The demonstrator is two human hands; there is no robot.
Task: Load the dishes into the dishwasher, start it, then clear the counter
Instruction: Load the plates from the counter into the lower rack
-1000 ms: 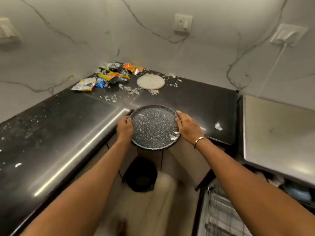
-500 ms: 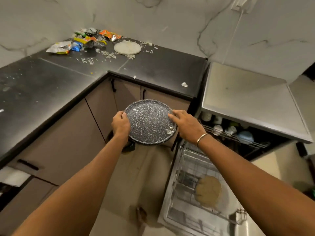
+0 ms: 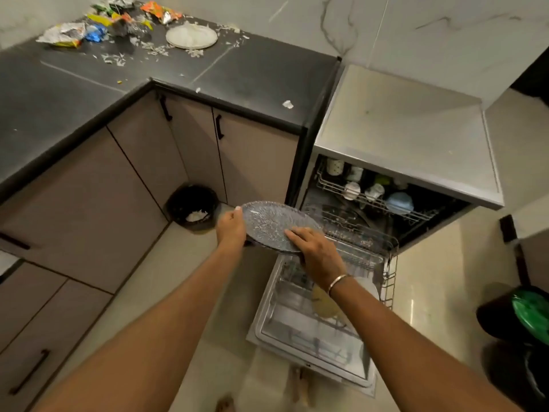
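Note:
A dark speckled plate (image 3: 269,223) is held low in the air, just left of the open dishwasher (image 3: 386,221). My left hand (image 3: 231,228) grips its left rim. My right hand (image 3: 318,252) holds its near right rim, fingers lying on top. The lower rack (image 3: 365,251) is pulled out over the lowered door (image 3: 312,346) and holds a tan plate (image 3: 322,304). The upper rack (image 3: 374,200) carries cups and a blue bowl. A white plate (image 3: 191,37) remains on the black counter (image 3: 252,72).
Crumpled wrappers (image 3: 98,25) and white scraps litter the counter's far corner. A black bin (image 3: 193,206) stands on the floor in the cabinet corner. A dark container with a green lid (image 3: 528,316) sits at the right. The dishwasher's top (image 3: 407,129) is a bare metal surface.
Both hands have carried the speckled plate off the counter, down and to the right, next to the open dishwasher. The plate has tilted, and the view has swung downward.

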